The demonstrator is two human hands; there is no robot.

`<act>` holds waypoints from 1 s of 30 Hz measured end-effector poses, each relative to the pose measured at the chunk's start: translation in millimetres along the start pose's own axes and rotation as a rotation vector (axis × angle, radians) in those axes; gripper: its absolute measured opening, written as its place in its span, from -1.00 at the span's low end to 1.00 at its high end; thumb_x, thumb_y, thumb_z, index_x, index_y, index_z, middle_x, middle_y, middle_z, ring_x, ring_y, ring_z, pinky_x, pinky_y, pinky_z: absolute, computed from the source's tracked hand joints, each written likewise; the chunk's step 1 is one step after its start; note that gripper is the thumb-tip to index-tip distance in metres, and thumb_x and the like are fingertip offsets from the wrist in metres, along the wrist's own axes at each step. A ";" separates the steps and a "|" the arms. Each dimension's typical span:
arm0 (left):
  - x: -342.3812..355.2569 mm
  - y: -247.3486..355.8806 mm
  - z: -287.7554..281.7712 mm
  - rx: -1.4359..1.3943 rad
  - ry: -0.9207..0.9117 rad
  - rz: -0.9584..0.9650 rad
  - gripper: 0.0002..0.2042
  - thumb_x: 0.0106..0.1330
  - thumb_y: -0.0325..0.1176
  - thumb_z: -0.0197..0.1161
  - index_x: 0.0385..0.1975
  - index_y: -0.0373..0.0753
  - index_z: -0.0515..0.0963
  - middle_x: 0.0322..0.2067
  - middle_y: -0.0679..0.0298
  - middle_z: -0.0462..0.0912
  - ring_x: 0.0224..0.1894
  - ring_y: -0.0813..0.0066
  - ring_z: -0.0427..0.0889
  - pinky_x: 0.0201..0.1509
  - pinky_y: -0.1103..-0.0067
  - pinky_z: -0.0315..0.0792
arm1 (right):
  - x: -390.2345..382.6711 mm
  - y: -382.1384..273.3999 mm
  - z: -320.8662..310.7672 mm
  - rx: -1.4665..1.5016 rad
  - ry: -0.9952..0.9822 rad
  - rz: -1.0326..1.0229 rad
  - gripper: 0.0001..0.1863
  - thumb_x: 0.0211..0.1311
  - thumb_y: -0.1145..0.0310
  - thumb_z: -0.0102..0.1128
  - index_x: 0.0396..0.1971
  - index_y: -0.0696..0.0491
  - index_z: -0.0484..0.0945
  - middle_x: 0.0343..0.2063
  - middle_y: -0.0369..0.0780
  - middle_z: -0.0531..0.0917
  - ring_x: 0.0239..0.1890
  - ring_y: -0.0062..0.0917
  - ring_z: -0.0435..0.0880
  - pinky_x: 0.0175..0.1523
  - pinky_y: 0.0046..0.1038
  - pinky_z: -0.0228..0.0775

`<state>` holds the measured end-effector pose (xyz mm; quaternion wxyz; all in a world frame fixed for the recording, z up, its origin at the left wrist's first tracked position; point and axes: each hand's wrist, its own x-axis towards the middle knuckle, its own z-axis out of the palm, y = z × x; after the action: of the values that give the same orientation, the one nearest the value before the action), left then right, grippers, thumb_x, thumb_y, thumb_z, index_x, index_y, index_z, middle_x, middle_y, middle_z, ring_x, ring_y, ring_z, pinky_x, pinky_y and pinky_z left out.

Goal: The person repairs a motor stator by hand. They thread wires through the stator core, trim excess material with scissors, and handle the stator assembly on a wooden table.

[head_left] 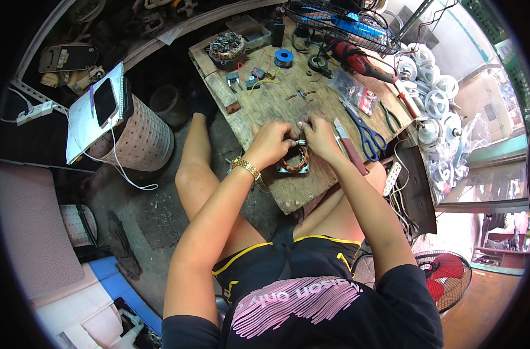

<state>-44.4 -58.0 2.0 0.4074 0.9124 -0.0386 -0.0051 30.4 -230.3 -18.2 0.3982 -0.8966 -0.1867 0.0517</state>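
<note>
Copper-wound stator (293, 161) was steadied near the surface's (265, 107) front edge by the left hand (271, 144), its fingers closed on the rim, while a small metal piece (300, 141) was pinched in the right hand (319, 136); careful seating seemed due next.

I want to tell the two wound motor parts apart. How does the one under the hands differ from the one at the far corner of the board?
The near stator lies under the left hand and right hand; the far stator lies untouched. The near stator sits at the board's near edge with reddish-brown windings; the far stator's windings look darker and mixed. Both rest on the wooden board.
</note>
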 end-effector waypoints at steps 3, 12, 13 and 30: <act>-5.2 -1.7 -1.2 0.007 -0.003 -0.011 -0.90 0.18 -0.41 0.42 -0.33 -0.21 0.69 -0.25 0.15 0.73 -0.03 0.10 0.63 0.12 0.13 0.18 | -9.8 -12.4 0.1 -0.013 0.093 -0.121 -0.75 0.31 0.29 0.30 -0.27 0.22 0.63 -0.43 0.06 0.67 -0.38 -0.07 0.65 -0.23 -0.15 0.44; -3.5 -0.6 -0.6 0.008 0.013 0.017 -0.87 0.15 -0.42 0.45 -0.33 -0.23 0.68 -0.28 0.16 0.72 -0.05 0.15 0.62 0.12 0.19 0.18 | -11.9 28.6 -5.7 0.275 -0.171 0.038 -0.68 0.25 0.22 0.42 -0.25 0.23 0.72 -0.50 -0.21 0.68 -0.41 -0.57 0.58 -0.25 -0.40 0.45; -3.4 -2.1 -0.4 0.000 0.011 0.030 -0.86 0.14 -0.42 0.45 -0.33 -0.24 0.67 -0.29 0.17 0.72 -0.07 0.16 0.63 0.12 0.19 0.19 | -10.0 27.7 -5.0 0.288 -0.176 0.056 -0.69 0.24 0.24 0.42 -0.28 0.24 0.72 -0.51 -0.21 0.68 -0.42 -0.57 0.58 -0.25 -0.40 0.45; -3.3 -2.3 -3.9 0.040 0.012 0.073 -0.87 0.16 -0.42 0.44 -0.40 -0.27 0.61 -0.32 0.17 0.68 -0.09 0.13 0.61 0.28 0.15 0.18 | -15.8 -0.5 -3.9 0.423 -0.137 -0.010 -0.85 0.27 0.47 0.28 -0.47 0.19 0.55 -0.51 -0.36 0.57 -0.40 -0.70 0.48 -0.28 -0.54 0.33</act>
<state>-47.3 -53.4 2.8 0.3894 0.9183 -0.0696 0.0161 16.6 -238.6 -16.0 0.5639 -0.7867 -0.2026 0.1485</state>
